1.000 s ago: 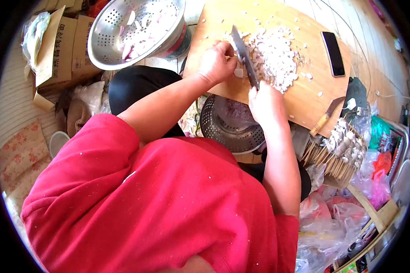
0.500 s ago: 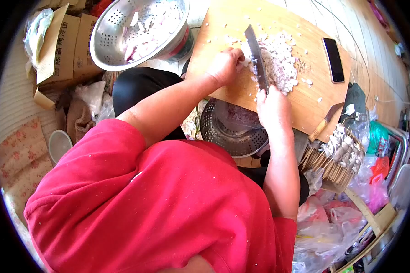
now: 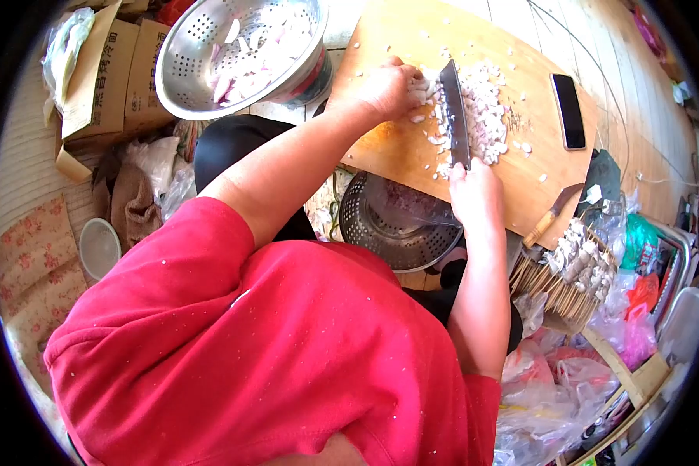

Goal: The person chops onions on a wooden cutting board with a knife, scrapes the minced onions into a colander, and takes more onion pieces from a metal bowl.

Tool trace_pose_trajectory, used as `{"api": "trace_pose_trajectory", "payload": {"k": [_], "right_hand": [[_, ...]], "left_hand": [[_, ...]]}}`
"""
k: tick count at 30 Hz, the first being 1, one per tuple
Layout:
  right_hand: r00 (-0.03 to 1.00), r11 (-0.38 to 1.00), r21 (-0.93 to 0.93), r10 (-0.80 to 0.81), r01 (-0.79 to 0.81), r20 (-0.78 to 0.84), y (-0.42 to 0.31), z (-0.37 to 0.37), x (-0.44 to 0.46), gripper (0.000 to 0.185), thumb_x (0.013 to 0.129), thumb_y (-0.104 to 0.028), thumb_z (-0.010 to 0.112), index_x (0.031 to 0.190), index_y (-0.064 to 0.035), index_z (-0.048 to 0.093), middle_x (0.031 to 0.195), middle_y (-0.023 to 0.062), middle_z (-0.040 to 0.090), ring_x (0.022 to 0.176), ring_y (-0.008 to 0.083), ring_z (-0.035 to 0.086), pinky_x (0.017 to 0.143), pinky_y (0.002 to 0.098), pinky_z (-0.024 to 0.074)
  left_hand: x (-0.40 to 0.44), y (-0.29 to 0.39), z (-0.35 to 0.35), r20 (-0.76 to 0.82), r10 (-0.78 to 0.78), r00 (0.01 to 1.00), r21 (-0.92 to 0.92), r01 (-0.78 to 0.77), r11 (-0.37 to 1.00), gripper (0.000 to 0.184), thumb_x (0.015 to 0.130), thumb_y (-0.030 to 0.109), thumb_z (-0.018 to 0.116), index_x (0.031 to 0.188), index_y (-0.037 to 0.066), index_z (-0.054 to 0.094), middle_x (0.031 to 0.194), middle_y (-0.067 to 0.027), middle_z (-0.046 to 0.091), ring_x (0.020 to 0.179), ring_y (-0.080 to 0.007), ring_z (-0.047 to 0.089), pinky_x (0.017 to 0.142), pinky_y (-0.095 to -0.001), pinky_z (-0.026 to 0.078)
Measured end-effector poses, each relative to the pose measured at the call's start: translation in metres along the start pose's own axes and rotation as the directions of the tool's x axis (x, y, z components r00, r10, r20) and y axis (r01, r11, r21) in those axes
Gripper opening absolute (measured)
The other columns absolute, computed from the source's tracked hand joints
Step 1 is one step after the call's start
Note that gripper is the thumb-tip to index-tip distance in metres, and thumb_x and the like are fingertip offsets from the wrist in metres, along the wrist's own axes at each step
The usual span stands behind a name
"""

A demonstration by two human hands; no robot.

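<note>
My right hand is wrapped round the handle of a dark-bladed kitchen knife, its blade pointing away from me across a wooden cutting board. Left of the blade, my left hand curls its fingers over a piece of pale onion on the board. A heap of chopped onion, white with purple tinges, lies mostly right of the blade, and small bits are scattered around. Larger onion pieces fill part of a metal colander at the upper left.
A phone and a small wooden-handled knife lie on the board's right side. Below its near edge stands a second colander. Skewers, plastic bags and a cardboard box crowd the sides.
The knife has shifted slightly right and its blade has swung more upright in view. My left hand has moved slightly, showing more of the onion at its fingertips.
</note>
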State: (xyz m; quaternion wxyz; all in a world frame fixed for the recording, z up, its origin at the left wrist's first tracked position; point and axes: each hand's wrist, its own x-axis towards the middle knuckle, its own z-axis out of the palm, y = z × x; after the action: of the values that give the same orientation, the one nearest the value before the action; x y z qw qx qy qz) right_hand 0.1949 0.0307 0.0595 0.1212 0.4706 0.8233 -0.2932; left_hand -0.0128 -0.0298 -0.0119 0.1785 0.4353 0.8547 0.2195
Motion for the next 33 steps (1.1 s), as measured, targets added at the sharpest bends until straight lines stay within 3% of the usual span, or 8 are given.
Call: {"api": "trace_pose_trajectory", "payload": {"k": [3, 10, 16, 20, 22, 24, 27, 33], "right_hand": [[1.0, 1.0, 0.004, -0.005, 0.005, -0.008, -0.01, -0.007, -0.002, 0.033, 0.094, -0.029, 0.048, 0.103, -0.0009, 0.062, 0.096, 0.0234, 0.067, 0.092, 0.0417, 0.064, 0.081, 0.0493, 0.0501], [0.999, 0.998, -0.054, -0.031, 0.033, 0.035, -0.015, -0.012, 0.011, 0.031, 0.092, -0.026, 0.05, 0.1, 0.0001, 0.063, 0.093, 0.0243, 0.068, 0.091, 0.0413, 0.065, 0.081, 0.0488, 0.0505], [0.998, 0.99, -0.139, -0.017, 0.026, 0.061, -0.016, -0.009, 0.015, 0.031, 0.093, -0.026, 0.05, 0.101, 0.0006, 0.063, 0.092, 0.0244, 0.068, 0.092, 0.0403, 0.065, 0.082, 0.0485, 0.0506], [0.996, 0.999, -0.044, 0.024, -0.02, 0.082, -0.022, -0.014, 0.009, 0.032, 0.094, -0.027, 0.049, 0.103, 0.0006, 0.063, 0.093, 0.0244, 0.068, 0.093, 0.0403, 0.065, 0.084, 0.0483, 0.0506], [0.997, 0.997, -0.031, -0.071, 0.069, -0.035, -0.018, -0.008, 0.005, 0.031, 0.091, -0.025, 0.051, 0.1, 0.0024, 0.063, 0.09, 0.0278, 0.066, 0.088, 0.0443, 0.064, 0.081, 0.0491, 0.0501], [0.998, 0.996, -0.066, -0.06, 0.061, 0.007, -0.014, 0.004, 0.01, 0.031, 0.092, -0.025, 0.051, 0.1, 0.0026, 0.063, 0.089, 0.0278, 0.066, 0.088, 0.0442, 0.064, 0.081, 0.0494, 0.0499], [0.998, 0.994, -0.097, -0.047, 0.05, 0.039, -0.015, 0.005, 0.013, 0.032, 0.093, -0.026, 0.05, 0.101, 0.0025, 0.063, 0.09, 0.0271, 0.067, 0.089, 0.0428, 0.065, 0.082, 0.0493, 0.0505], [0.997, 0.995, -0.09, -0.044, 0.049, 0.055, -0.024, 0.007, 0.003, 0.033, 0.093, -0.026, 0.049, 0.099, 0.0025, 0.063, 0.091, 0.027, 0.067, 0.09, 0.0418, 0.066, 0.082, 0.0493, 0.0514]], "left_hand": [[0.003, -0.003, 0.013, -0.093, 0.121, 0.988, -0.081, -0.128, 0.988, 0.032, 0.073, 0.019, 0.074, 0.103, 0.01, 0.071, 0.101, -0.0153, 0.064, 0.097, -0.034, 0.063, 0.088, -0.0397, 0.051], [0.004, -0.002, 0.01, -0.033, 0.136, 0.99, -0.067, -0.138, 0.988, 0.025, 0.074, 0.013, 0.068, 0.098, 0.008, 0.072, 0.098, -0.0152, 0.065, 0.091, -0.0336, 0.065, 0.085, -0.0391, 0.052], [0.008, -0.002, 0.016, -0.034, 0.029, 0.999, -0.147, -0.033, 0.989, 0.019, 0.076, 0.012, 0.066, 0.093, 0.006, 0.072, 0.091, -0.0145, 0.07, 0.084, -0.0298, 0.069, 0.08, -0.0363, 0.054], [0.004, 0.006, 0.012, 0.017, -0.088, 0.996, -0.195, 0.09, 0.977, 0.017, 0.076, 0.014, 0.068, 0.09, 0.005, 0.072, 0.085, -0.0145, 0.071, 0.079, -0.0274, 0.07, 0.077, -0.0351, 0.055], [0.001, 0.011, 0.009, 0.033, -0.154, 0.988, -0.229, 0.158, 0.961, 0.018, 0.075, 0.015, 0.069, 0.09, 0.005, 0.071, 0.083, -0.0146, 0.071, 0.078, -0.0271, 0.07, 0.076, -0.0351, 0.055], [-0.001, 0.014, 0.007, 0.068, -0.217, 0.974, -0.302, 0.228, 0.926, 0.019, 0.073, 0.017, 0.071, 0.088, 0.005, 0.072, 0.081, -0.0151, 0.071, 0.076, -0.0266, 0.07, 0.075, -0.0349, 0.055], [0.002, 0.01, 0.01, -0.002, -0.155, 0.988, -0.218, 0.151, 0.964, 0.019, 0.072, 0.018, 0.072, 0.086, 0.005, 0.072, 0.08, -0.0147, 0.071, 0.074, -0.0264, 0.07, 0.074, -0.0347, 0.055], [-0.003, 0.008, 0.011, -0.003, -0.166, 0.986, -0.267, 0.16, 0.95, 0.019, 0.071, 0.017, 0.071, 0.085, 0.004, 0.072, 0.079, -0.0144, 0.071, 0.075, -0.0263, 0.07, 0.075, -0.034, 0.055]]}}
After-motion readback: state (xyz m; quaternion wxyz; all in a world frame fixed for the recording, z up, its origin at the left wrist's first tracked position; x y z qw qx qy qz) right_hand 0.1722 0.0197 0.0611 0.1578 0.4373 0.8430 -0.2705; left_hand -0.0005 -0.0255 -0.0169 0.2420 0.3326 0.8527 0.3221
